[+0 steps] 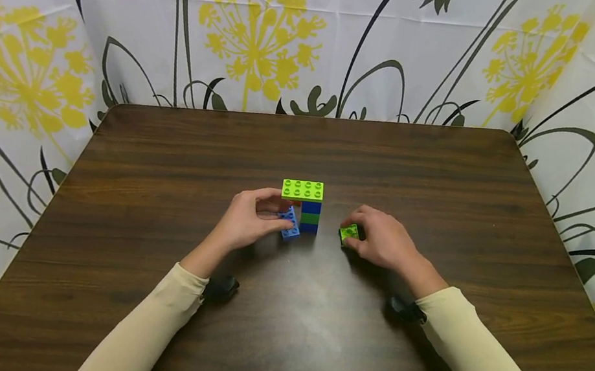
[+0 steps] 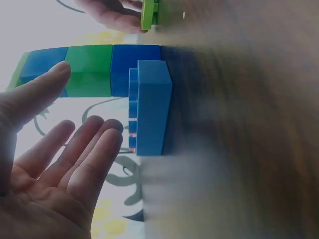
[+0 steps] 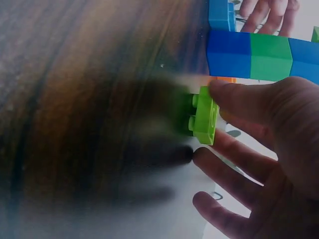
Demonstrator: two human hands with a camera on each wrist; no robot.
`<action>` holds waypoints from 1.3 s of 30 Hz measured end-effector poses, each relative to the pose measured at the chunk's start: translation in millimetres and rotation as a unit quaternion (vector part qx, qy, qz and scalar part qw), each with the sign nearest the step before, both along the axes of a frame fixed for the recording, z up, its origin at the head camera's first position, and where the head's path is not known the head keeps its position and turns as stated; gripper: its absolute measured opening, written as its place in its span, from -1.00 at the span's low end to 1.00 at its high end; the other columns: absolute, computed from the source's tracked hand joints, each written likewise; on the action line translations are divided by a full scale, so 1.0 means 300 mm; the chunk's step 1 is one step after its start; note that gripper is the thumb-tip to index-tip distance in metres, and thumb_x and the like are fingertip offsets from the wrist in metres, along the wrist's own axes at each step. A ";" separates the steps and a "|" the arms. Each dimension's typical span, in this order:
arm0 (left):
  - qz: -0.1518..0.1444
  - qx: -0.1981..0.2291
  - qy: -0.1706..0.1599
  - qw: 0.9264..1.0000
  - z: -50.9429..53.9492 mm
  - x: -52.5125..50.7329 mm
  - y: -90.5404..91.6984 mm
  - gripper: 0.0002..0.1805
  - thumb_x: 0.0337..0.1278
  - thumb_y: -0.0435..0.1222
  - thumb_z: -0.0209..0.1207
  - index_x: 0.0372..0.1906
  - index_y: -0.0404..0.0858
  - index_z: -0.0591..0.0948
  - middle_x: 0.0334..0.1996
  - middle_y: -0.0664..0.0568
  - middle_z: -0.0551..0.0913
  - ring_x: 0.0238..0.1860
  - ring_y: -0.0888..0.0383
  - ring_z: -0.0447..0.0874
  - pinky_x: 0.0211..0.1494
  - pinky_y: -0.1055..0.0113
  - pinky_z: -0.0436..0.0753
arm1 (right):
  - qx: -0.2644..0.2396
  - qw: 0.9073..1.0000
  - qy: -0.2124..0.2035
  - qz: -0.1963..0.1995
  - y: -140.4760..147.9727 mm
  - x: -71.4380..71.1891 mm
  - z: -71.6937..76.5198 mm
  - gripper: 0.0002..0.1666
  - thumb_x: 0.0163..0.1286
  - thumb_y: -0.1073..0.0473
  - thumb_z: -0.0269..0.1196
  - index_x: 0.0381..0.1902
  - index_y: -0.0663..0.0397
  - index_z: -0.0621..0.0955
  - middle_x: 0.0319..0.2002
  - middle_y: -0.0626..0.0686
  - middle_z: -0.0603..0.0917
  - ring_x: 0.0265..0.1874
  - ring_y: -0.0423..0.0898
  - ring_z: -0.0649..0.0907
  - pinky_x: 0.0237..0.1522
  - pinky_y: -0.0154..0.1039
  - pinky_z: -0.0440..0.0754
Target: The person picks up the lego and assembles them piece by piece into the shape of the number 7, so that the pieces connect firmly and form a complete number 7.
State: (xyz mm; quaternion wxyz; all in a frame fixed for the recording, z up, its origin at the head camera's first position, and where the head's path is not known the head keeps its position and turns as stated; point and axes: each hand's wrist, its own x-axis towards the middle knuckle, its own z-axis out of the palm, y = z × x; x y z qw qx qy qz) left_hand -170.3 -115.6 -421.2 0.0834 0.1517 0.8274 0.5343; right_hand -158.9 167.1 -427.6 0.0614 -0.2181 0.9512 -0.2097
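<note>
A small stack of toy building blocks stands mid-table: a dark blue block (image 1: 309,228) at the bottom, a green block (image 2: 89,70), another blue block (image 3: 305,59), and a long lime block (image 1: 302,190) across the top, overhanging leftward. Left of the stack, a light blue block (image 2: 153,107) rests on the table, studs up. My left hand (image 1: 250,220) is around it with fingers fairly straight; the left wrist view shows them apart from it. Right of the stack, my right hand (image 1: 383,239) pinches a small lime block (image 3: 204,117) between thumb and index finger, its studs facing the table.
A bit of an orange-red block (image 3: 227,79) shows behind the stack, mostly hidden. The dark wood table (image 1: 191,148) ends at the back against a white cloth (image 1: 149,10) with yellow and grey plant prints.
</note>
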 end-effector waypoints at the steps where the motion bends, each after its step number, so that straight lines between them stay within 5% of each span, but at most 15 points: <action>1: 0.000 0.001 0.001 1.000 -0.002 0.007 -0.014 -0.42 -0.03 -0.30 0.47 0.17 -0.30 0.58 -0.03 -0.14 0.70 -0.01 -0.01 0.71 0.01 0.14 0.67 | 0.005 1.000 0.003 0.004 0.000 0.000 -0.002 -0.68 0.25 0.07 0.41 -0.03 -0.06 0.71 -0.04 -0.01 0.63 -0.11 -0.01 0.65 -0.04 0.03 0.61; 9: -0.028 -0.007 -0.021 0.999 -0.016 0.082 -0.111 -0.57 0.12 -0.26 0.39 0.09 -0.31 0.63 -0.12 -0.04 0.73 -0.11 0.10 0.72 -0.12 0.24 0.69 | 0.016 1.000 0.019 0.019 -0.005 0.009 -0.003 -0.71 0.24 0.10 0.42 -0.06 -0.07 0.72 -0.12 -0.05 0.66 -0.18 -0.06 0.65 -0.13 -0.02 0.64; 16: -0.104 0.043 -0.117 0.987 -0.043 0.151 -0.117 -0.58 0.30 -0.27 0.25 0.17 -0.40 0.56 -0.01 -0.16 0.69 -0.03 -0.01 0.70 -0.08 0.21 0.70 | -0.083 0.993 -0.039 0.073 -0.061 0.047 0.016 -0.81 0.25 -0.03 0.42 -0.25 -0.11 0.71 -0.33 -0.21 0.69 -0.41 -0.27 0.62 -0.28 -0.23 0.62; 20: -0.126 0.104 -0.174 0.971 -0.050 0.180 -0.082 -0.49 0.36 -0.27 0.19 0.30 -0.41 0.44 0.16 -0.24 0.58 0.11 -0.10 0.62 0.01 0.10 0.67 | -0.180 0.976 -0.062 0.106 -0.123 0.082 0.013 -0.86 0.30 -0.02 0.38 -0.27 -0.14 0.71 -0.37 -0.23 0.70 -0.43 -0.29 0.65 -0.30 -0.28 0.64; 23: -0.123 0.140 -0.186 0.965 -0.053 0.193 -0.058 -0.45 0.38 -0.29 0.16 0.36 -0.42 0.37 0.23 -0.28 0.50 0.15 -0.15 0.58 0.05 0.03 0.64 | -0.254 0.959 -0.090 0.083 -0.172 0.105 0.010 -0.89 0.37 0.04 0.32 -0.24 -0.10 0.69 -0.35 -0.18 0.71 -0.41 -0.24 0.68 -0.31 -0.28 0.65; 29: -0.069 0.163 -0.166 0.970 -0.067 0.195 -0.039 -0.56 0.32 -0.39 0.19 0.24 -0.46 0.49 0.07 -0.27 0.61 0.01 -0.05 0.68 -0.01 0.05 0.67 | -0.355 0.920 -0.166 0.032 -0.247 0.124 -0.001 -0.89 0.43 0.19 0.24 -0.23 0.10 0.67 -0.32 -0.04 0.73 -0.31 0.00 0.76 -0.23 -0.13 0.71; 31: -0.048 0.166 -0.161 0.972 -0.072 0.193 -0.039 -0.63 0.27 -0.43 0.22 0.13 -0.50 0.55 -0.03 -0.25 0.66 -0.06 0.00 0.71 -0.04 0.10 0.68 | -0.366 0.913 -0.179 0.031 -0.264 0.122 -0.007 -0.86 0.45 0.19 0.23 -0.23 0.13 0.67 -0.33 -0.02 0.74 -0.32 0.03 0.76 -0.24 -0.09 0.72; 34: -0.020 0.167 -0.157 0.973 -0.080 0.187 -0.045 -0.69 0.22 -0.46 0.26 0.01 -0.55 0.60 -0.15 -0.20 0.71 -0.14 0.07 0.73 -0.08 0.20 0.70 | -0.336 0.932 -0.135 0.032 -0.279 0.120 -0.016 -0.84 0.46 0.13 0.22 -0.24 0.08 0.69 -0.36 -0.04 0.74 -0.39 -0.06 0.75 -0.29 -0.16 0.71; 37: 0.008 0.174 -0.157 0.972 -0.082 0.180 -0.057 -0.70 0.20 -0.46 0.27 -0.03 -0.58 0.59 -0.21 -0.17 0.72 -0.18 0.08 0.74 -0.10 0.23 0.70 | -0.245 0.969 -0.019 0.040 -0.281 0.119 -0.024 -0.82 0.46 0.07 0.22 -0.17 -0.01 0.71 -0.27 -0.08 0.74 -0.32 -0.17 0.72 -0.25 -0.21 0.67; 39: 0.022 0.184 -0.162 0.969 -0.082 0.175 -0.067 -0.70 0.21 -0.47 0.26 -0.03 -0.60 0.56 -0.22 -0.16 0.72 -0.19 0.07 0.75 -0.10 0.22 0.70 | -0.166 0.984 0.053 0.043 -0.279 0.120 -0.029 -0.76 0.47 0.04 0.20 -0.05 -0.04 0.71 -0.10 -0.08 0.72 -0.20 -0.18 0.70 -0.21 -0.18 0.65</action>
